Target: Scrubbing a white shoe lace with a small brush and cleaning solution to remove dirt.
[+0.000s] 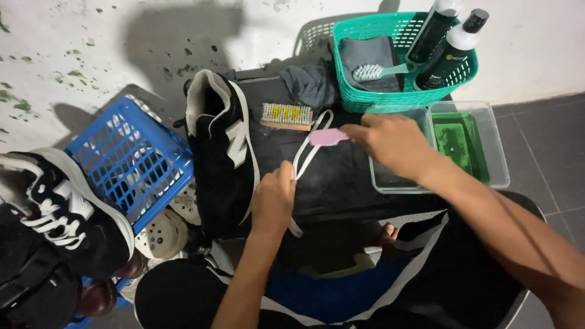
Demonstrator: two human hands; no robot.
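Bare forearms, no sleeves; black shorts [463, 274] with white side stripes over the knees

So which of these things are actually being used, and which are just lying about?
In use: left hand, right hand, white lace, pink brush.
Lying about: black shoe, wooden brush, green basket, bottles, clear tub, blue basket.

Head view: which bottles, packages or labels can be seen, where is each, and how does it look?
Rear bottle: leaning in the green basket, top right; dark body, white cap.
Front bottle: beside it in the same basket; white shoulder, black cap, dark label with small print.
No signs or screens.
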